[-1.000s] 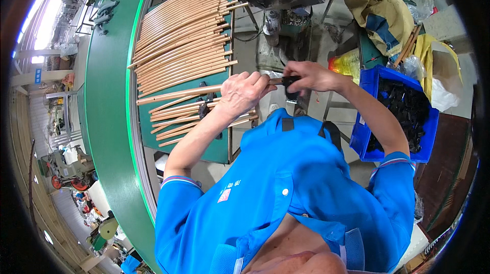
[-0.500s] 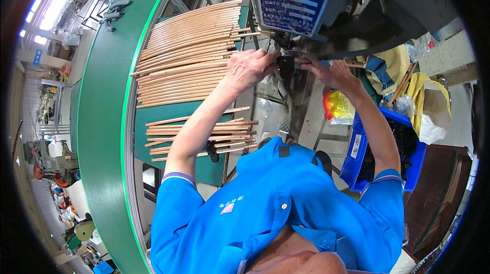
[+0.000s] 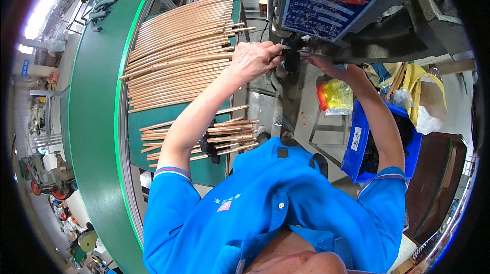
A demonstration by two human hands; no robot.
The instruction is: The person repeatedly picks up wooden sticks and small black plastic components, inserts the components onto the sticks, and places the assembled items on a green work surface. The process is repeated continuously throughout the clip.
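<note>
A long wooden rod runs over the rows of rods into my left hand, whose fingers are closed round it. Just beyond those fingertips, a black fitting sits at the rod under the head of a machine. On the fitting's other side is my right hand, fingers bent and pointing toward it. The machine's dark body partly covers that hand, and the rod's far end is hidden there. My right hand appears closed on the rod.
Many wooden rods lie in rows on a green table, with a smaller pile nearer me. A long green conveyor runs along the left. At right stand a blue bin of black parts and a yellow bag.
The view has shifted a little, so the machine appears farther right and the rods farther left. My right hand has turned slightly and is more covered; both hands stay beside the black fitting.
</note>
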